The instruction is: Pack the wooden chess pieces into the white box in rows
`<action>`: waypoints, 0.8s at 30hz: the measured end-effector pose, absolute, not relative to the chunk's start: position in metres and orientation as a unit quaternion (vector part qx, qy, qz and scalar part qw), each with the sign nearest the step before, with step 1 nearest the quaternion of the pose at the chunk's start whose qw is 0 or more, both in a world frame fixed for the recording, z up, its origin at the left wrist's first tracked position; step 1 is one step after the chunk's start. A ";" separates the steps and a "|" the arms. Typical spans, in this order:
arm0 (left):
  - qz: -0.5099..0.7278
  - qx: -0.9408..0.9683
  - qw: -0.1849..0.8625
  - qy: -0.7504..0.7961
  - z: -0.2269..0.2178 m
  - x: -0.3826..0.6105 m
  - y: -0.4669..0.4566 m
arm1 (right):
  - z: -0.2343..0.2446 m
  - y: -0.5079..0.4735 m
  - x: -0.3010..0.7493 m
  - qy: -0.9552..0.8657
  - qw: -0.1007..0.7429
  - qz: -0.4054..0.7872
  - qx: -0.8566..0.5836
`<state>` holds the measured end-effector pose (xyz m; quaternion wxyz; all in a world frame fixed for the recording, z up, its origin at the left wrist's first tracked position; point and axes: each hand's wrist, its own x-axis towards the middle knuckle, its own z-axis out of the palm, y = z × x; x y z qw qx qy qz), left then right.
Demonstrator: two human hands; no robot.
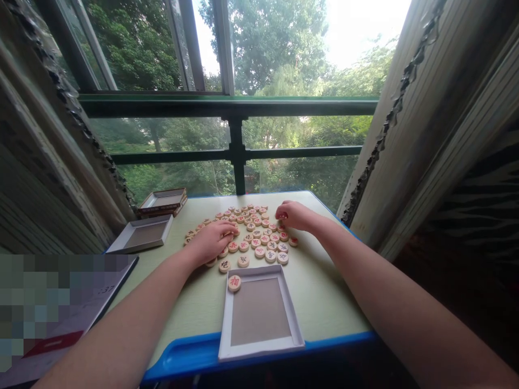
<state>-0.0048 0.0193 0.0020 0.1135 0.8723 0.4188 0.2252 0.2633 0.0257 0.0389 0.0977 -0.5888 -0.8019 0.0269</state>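
Note:
Many round wooden Chinese chess pieces [260,252], marked in red or black, lie spread over the middle of the table. My left hand [211,241] rests over the left part of the spread, fingers stretched out and apart, with its fingertips at a piece [236,230]; the palm hides some others. At the right edge of the spread is my right hand [295,215], its fingers curled together; what they may hold is too small to make out. Nearer to me stands a shallow white box tray [294,310], with one red-marked piece [234,283] in its far left corner.
The pale green table [328,292] has a blue rim [190,346]. At the left lie another white box tray [165,231] and a stack of brown boxes [183,201]. A flat printed item [97,302], partly blurred, lies front left. Curtains [389,162] flank the window.

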 end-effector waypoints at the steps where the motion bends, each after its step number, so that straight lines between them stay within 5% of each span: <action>1: 0.225 0.872 0.115 0.419 0.002 -0.005 0.019 | 0.039 0.025 0.264 -0.807 0.086 0.033 -0.583; 8: 0.233 0.869 0.118 0.420 0.002 -0.004 0.019 | 0.028 0.035 0.256 -0.814 0.165 -0.017 -0.557; 14: 0.221 0.873 0.111 0.420 0.002 -0.004 0.020 | 0.025 0.043 0.248 -0.824 0.109 -0.038 -0.555; 24: 0.232 0.866 0.115 0.428 0.001 -0.003 0.020 | 0.022 0.043 0.246 -0.776 0.160 -0.010 -0.610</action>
